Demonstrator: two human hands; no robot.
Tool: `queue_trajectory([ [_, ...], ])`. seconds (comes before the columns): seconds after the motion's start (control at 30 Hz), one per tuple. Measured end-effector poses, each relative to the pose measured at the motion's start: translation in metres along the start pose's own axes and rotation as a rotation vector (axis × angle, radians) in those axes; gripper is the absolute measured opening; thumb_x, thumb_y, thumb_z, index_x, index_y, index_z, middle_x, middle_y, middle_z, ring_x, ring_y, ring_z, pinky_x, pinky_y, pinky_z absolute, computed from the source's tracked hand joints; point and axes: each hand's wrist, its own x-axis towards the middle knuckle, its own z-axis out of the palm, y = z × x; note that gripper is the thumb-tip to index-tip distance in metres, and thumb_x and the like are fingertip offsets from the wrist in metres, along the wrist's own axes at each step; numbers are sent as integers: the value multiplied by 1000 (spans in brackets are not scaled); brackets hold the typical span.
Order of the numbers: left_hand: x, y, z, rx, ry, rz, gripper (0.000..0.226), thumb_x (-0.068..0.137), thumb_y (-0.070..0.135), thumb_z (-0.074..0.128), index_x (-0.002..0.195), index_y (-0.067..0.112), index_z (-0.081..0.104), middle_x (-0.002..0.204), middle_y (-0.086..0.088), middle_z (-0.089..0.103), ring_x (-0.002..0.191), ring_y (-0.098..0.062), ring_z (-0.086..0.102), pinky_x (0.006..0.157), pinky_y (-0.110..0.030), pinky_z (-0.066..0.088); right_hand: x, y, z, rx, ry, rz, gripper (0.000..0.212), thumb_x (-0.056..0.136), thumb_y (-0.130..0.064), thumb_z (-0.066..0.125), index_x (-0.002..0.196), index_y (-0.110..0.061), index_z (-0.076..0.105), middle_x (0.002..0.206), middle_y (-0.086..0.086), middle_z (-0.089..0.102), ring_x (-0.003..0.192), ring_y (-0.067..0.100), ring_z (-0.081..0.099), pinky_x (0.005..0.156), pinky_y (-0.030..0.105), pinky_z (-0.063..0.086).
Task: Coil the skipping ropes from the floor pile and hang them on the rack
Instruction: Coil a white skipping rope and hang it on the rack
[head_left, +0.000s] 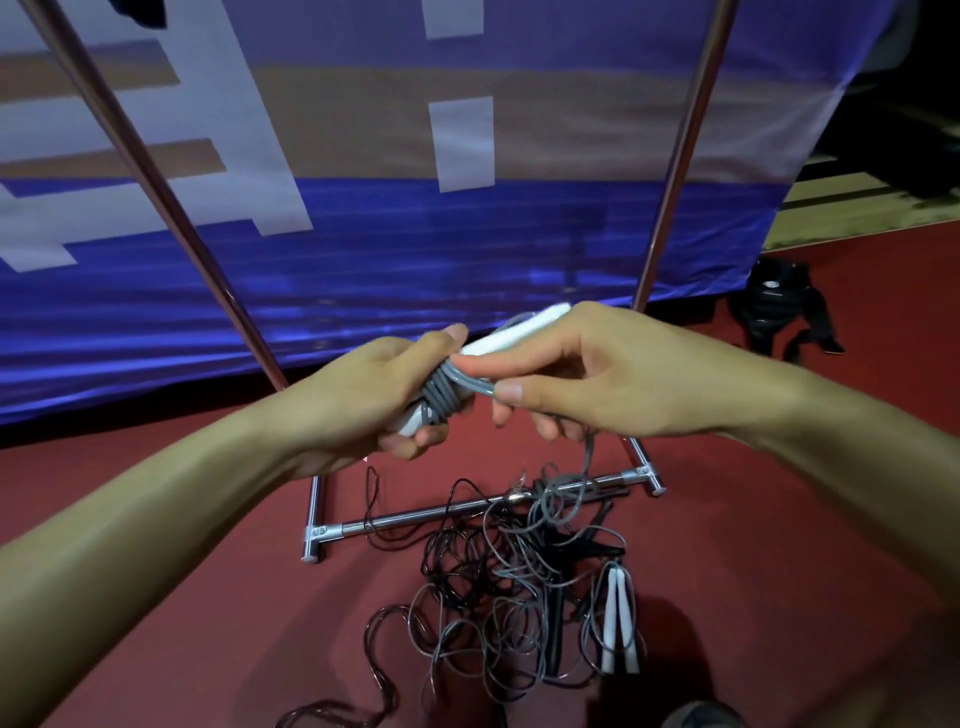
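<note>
My left hand (374, 395) grips the white handles (506, 335) of a skipping rope, with several turns of grey cord (441, 397) wound around them. My right hand (582, 374) pinches the grey cord just right of the wound turns, and the loose end hangs from it down to the floor pile (498, 587). That pile is a tangle of grey and black ropes on the red floor, with a pair of white handles (618, 623) lying at its right side. The metal rack (467, 509) stands behind the pile, its two uprights rising at left and right.
A blue and white banner (415, 234) hangs close behind the rack. A black bag (779, 306) lies on the red floor at the right. A shoe tip (701, 717) shows at the bottom edge.
</note>
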Motion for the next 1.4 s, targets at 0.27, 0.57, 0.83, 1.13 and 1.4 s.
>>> queue_trajectory([
  [0.27, -1, 5, -4, -105, 52, 73, 58, 110, 43, 31, 90, -1, 63, 53, 0, 56, 37, -8, 40, 38, -19, 25, 0, 18, 1, 64, -27, 137, 20, 106, -16, 53, 95, -9, 69, 73, 1, 73, 64, 13, 70, 61, 24, 56],
  [0.57, -6, 6, -18, -64, 17, 162, 54, 100, 45, 45, 107, -3, 68, 55, -4, 50, 38, -10, 32, 41, -22, 19, -1, 61, -11, 326, -335, 256, 39, 105, -42, 46, 97, -11, 68, 66, -6, 42, 58, 9, 34, 59, 20, 38],
  [0.83, -8, -5, -23, -80, -180, 197, 31, 96, 38, 55, 99, 7, 58, 91, -16, 67, 58, -17, 59, 45, -19, 35, 13, 77, -21, 526, -393, 384, 31, 92, -38, 62, 63, -25, 62, 66, 0, 42, 61, 10, 35, 62, 21, 36],
  [1.13, -6, -9, -3, 266, -272, 24, 19, 99, 31, 62, 96, 12, 61, 63, 2, 62, 56, -13, 52, 47, -22, 38, 33, 41, -28, -183, -35, 223, 42, 95, -59, 62, 75, -25, 77, 70, -8, 71, 65, 7, 61, 72, 28, 49],
  [1.4, 5, -16, 2, 359, -288, -14, 22, 95, 30, 73, 104, 10, 71, 68, -11, 54, 59, -26, 42, 43, -23, 33, 31, -3, -9, -509, 108, 21, 33, 96, -50, 66, 68, -31, 67, 55, -24, 58, 59, 0, 55, 56, 21, 40],
])
